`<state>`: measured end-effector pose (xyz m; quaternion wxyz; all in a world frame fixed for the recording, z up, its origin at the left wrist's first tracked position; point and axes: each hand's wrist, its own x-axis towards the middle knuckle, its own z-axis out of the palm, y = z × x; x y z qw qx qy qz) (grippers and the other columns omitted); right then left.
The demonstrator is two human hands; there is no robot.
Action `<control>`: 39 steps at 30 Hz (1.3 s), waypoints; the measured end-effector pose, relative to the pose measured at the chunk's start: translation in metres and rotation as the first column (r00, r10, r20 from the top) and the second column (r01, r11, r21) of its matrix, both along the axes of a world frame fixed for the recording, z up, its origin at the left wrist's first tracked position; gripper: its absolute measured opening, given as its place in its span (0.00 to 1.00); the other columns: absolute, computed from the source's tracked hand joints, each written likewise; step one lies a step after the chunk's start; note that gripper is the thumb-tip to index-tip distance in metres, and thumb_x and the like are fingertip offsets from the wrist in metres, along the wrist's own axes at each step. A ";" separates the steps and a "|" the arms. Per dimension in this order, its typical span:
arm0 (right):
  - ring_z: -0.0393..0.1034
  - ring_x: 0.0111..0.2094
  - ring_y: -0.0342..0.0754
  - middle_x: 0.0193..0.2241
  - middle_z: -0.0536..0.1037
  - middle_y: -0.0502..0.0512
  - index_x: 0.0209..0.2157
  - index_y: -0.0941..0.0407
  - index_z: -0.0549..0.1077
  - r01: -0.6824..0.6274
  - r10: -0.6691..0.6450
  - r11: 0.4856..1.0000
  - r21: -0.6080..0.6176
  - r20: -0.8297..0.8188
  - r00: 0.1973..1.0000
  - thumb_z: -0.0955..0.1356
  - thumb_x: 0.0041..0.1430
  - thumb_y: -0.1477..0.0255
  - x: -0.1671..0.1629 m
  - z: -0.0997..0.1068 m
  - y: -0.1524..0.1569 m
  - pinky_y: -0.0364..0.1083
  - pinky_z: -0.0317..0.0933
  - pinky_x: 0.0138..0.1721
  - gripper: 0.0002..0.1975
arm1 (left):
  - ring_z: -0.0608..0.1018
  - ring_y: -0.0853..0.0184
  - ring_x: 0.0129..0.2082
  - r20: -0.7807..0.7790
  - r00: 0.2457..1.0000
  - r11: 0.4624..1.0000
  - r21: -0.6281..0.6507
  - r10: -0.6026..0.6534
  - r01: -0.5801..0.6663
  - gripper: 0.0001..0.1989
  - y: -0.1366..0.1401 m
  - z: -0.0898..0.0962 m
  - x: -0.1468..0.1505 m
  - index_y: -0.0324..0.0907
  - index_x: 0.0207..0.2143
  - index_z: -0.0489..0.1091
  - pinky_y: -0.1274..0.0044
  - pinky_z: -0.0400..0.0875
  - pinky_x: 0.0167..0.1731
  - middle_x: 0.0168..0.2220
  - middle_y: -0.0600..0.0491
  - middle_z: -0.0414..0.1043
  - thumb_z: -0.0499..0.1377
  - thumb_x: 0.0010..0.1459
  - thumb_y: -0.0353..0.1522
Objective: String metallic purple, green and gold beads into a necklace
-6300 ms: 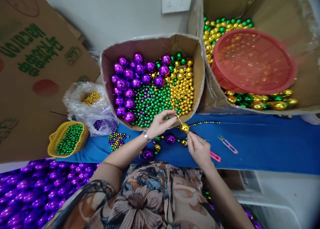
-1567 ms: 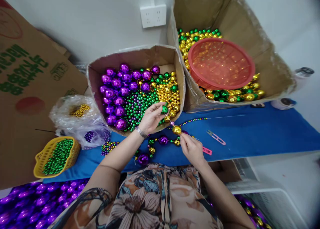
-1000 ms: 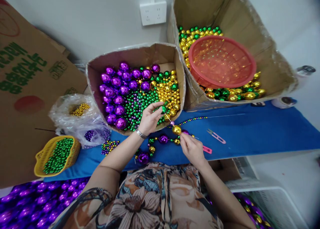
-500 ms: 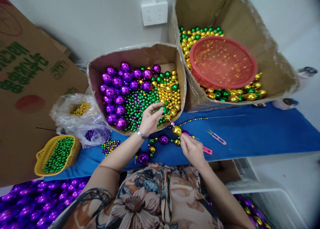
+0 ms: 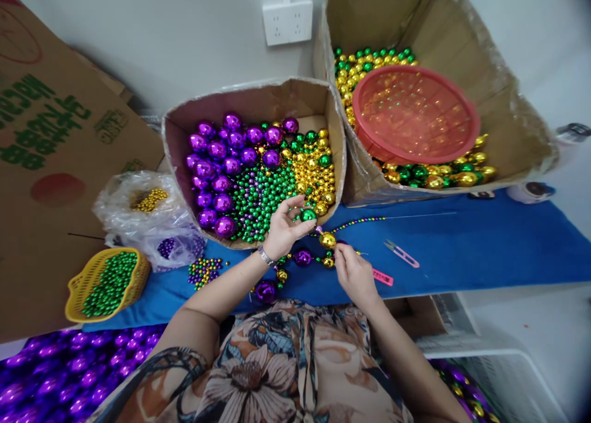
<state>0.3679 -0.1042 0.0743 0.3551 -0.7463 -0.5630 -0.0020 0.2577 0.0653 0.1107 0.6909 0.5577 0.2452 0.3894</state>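
My left hand (image 5: 285, 229) reaches over the near edge of the bead box, a shiny green bead (image 5: 308, 215) held at its thumb and fingers. Just right of it, my right hand (image 5: 357, 278) pinches a bead string beside a large gold bead (image 5: 327, 240). A small light purple bead (image 5: 318, 229) sits between the gold bead and the green one. Whether the green bead is on the thread, I cannot tell. More of the string, with a purple bead (image 5: 303, 257) and gold and green ones, lies curved on the blue cloth (image 5: 484, 244) below my hands.
The cardboard box (image 5: 170, 141) holds purple, green and gold beads. A larger box (image 5: 503, 121) at right carries a red basket (image 5: 415, 115). Pink thread snips (image 5: 401, 254) lie on the cloth. At left are a yellow basket (image 5: 141, 287) and plastic bags (image 5: 111, 204).
My left hand has come right and slightly down with the green bead, from the box's edge toward the gold bead. My right hand has stayed nearly in place on the string.
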 end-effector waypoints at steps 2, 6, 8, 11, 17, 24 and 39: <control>0.74 0.35 0.47 0.35 0.77 0.58 0.46 0.57 0.71 -0.026 0.026 1.000 -0.007 -0.003 1.000 0.58 0.69 0.71 0.000 0.000 0.000 0.44 0.66 0.37 0.13 | 0.74 0.64 0.49 -0.012 1.000 1.000 -0.011 0.020 -0.021 0.29 -0.001 -0.002 -0.001 0.46 0.49 0.68 0.75 0.74 0.42 0.49 0.49 0.69 0.73 0.43 0.34; 0.73 0.35 0.46 0.35 0.75 0.58 0.44 0.56 0.73 0.006 -0.005 1.000 0.013 -0.065 0.998 0.60 0.68 0.69 0.001 -0.005 0.001 0.45 0.67 0.39 0.13 | 0.73 0.63 0.51 -0.028 0.999 1.000 -0.014 0.021 -0.022 0.31 -0.008 -0.005 -0.002 0.47 0.50 0.66 0.73 0.74 0.45 0.51 0.49 0.67 0.73 0.44 0.35; 0.74 0.35 0.46 0.34 0.76 0.56 0.41 0.56 0.74 0.006 -0.003 1.000 0.016 -0.154 0.988 0.61 0.67 0.68 0.003 -0.008 0.003 0.45 0.68 0.39 0.11 | 0.73 0.62 0.51 -0.038 0.999 1.000 -0.008 -0.001 0.000 0.32 -0.011 -0.006 -0.002 0.47 0.51 0.65 0.71 0.74 0.46 0.52 0.48 0.66 0.72 0.44 0.35; 0.75 0.31 0.45 0.33 0.77 0.54 0.39 0.55 0.73 -0.003 -0.003 1.000 -0.019 -0.340 0.941 0.63 0.66 0.65 0.004 -0.016 0.004 0.43 0.69 0.34 0.10 | 0.73 0.61 0.52 -0.050 0.998 1.000 0.007 -0.026 0.027 0.33 -0.014 -0.009 0.000 0.47 0.52 0.64 0.70 0.74 0.47 0.52 0.48 0.64 0.72 0.44 0.35; 0.74 0.26 0.44 0.30 0.77 0.52 0.36 0.54 0.71 -0.076 0.044 0.997 -0.031 -0.579 0.814 0.63 0.65 0.63 0.005 -0.028 0.004 0.42 0.68 0.29 0.11 | 0.74 0.59 0.53 -0.011 0.983 0.983 0.030 -0.181 0.181 0.29 -0.012 0.001 0.001 0.47 0.53 0.65 0.70 0.73 0.48 0.51 0.47 0.67 0.70 0.49 0.37; 0.73 0.29 0.44 0.31 0.76 0.52 0.37 0.55 0.72 -0.014 0.023 1.000 0.019 -0.615 0.788 0.64 0.65 0.61 0.014 -0.027 0.000 0.42 0.67 0.30 0.12 | 0.75 0.62 0.44 -0.182 0.982 0.916 0.383 -0.054 0.122 0.14 0.044 0.007 0.036 0.45 0.47 0.72 0.66 0.67 0.50 0.44 0.48 0.74 0.58 0.62 0.40; 0.70 0.30 0.44 0.31 0.73 0.52 0.35 0.54 0.72 0.069 -0.043 0.997 0.033 -0.503 0.863 0.64 0.65 0.64 0.019 -0.013 -0.009 0.42 0.64 0.31 0.10 | 0.69 0.53 0.42 -0.648 0.724 0.497 0.720 0.235 0.484 0.05 0.085 -0.019 0.092 0.39 0.29 0.72 0.59 0.54 0.49 0.29 0.43 0.73 0.58 0.51 0.24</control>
